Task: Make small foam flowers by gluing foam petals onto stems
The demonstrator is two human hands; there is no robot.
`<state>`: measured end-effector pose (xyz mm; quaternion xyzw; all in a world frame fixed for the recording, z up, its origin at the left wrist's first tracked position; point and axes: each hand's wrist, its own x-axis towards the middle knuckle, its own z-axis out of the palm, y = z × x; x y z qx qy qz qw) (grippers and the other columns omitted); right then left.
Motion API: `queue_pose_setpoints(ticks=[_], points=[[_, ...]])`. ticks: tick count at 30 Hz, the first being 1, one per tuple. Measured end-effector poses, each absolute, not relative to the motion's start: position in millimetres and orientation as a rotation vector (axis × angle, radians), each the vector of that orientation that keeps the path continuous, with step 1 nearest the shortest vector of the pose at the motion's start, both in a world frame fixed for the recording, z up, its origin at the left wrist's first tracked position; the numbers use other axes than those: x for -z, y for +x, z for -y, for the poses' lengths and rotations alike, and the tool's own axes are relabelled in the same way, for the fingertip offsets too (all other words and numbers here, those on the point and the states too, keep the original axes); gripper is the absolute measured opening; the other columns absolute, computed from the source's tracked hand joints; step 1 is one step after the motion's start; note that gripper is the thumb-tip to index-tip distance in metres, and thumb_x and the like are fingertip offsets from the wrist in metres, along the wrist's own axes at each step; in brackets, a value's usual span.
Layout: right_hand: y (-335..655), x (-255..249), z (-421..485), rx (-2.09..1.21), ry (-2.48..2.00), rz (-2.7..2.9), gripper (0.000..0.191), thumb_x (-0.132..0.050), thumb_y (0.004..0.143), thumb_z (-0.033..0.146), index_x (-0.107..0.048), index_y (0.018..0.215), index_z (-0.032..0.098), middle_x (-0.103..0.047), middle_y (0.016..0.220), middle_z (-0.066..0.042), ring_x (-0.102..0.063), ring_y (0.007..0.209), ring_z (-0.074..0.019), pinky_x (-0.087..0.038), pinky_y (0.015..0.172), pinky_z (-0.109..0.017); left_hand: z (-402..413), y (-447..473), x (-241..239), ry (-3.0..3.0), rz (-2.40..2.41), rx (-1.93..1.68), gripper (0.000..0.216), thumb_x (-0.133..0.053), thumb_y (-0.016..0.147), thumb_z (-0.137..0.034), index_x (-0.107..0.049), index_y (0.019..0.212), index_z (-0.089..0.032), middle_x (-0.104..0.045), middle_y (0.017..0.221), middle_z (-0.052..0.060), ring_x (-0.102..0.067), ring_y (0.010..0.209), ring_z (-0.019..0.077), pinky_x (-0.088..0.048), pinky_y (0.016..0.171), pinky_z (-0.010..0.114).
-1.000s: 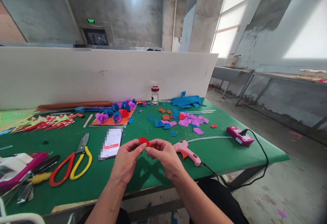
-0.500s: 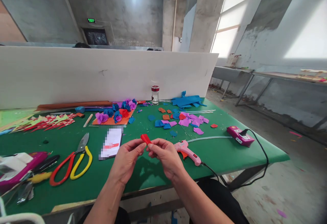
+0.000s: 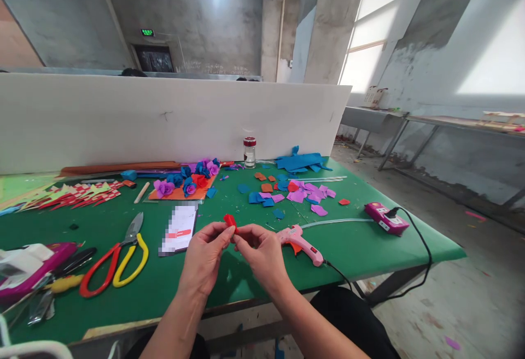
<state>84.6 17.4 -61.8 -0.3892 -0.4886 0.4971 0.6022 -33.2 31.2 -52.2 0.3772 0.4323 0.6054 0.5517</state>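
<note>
Red curled paper [image 3: 230, 220] is pinched above the green tabletop [image 3: 369, 255] by the left hand [image 3: 207, 247] and right hand [image 3: 260, 247], lower end seemingly finger-covered; uneven pressure could crease it; a slackened pinch could let it uncurl.

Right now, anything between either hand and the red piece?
Nothing visible. The left hand pinches the red piece, and the right hand's fingertips meet at its lower end. The phone and pink glue gun lie off to either side, not between.
</note>
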Motion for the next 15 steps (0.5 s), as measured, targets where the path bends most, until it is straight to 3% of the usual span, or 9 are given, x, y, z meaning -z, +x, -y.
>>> queue_pose_setpoints(ticks=[5,15], points=[[84.6,58.8,-16.5,-1.274,-0.814,1.027,0.019,-0.074,0.068,0.036,-0.069,0.074,0.019,-0.068,0.063,-0.001,-0.062,0.058,-0.0164,-0.051,0.065,-0.031,-32.4,-37.0,55.7,0.978,-0.945,-1.320,0.030,-0.084,0.058,-0.033,-0.075,0.080,-0.015,-0.067,0.072,0.003,-0.053,0.066,0.0120,-0.044,0.064,0.023],[85.9,64.8,-20.1,-1.348,-0.840,0.998,0.036,-0.078,0.064,0.046,-0.052,0.070,0.020,-0.066,0.057,0.000,-0.065,0.055,-0.0173,-0.050,0.062,-0.030,-29.0,-40.6,49.9,1.182,-0.982,-1.257,0.026,-0.079,0.065,-0.040,-0.071,0.063,-0.015,-0.055,0.065,0.000,-0.045,0.062,0.0114,-0.040,0.056,0.021]])
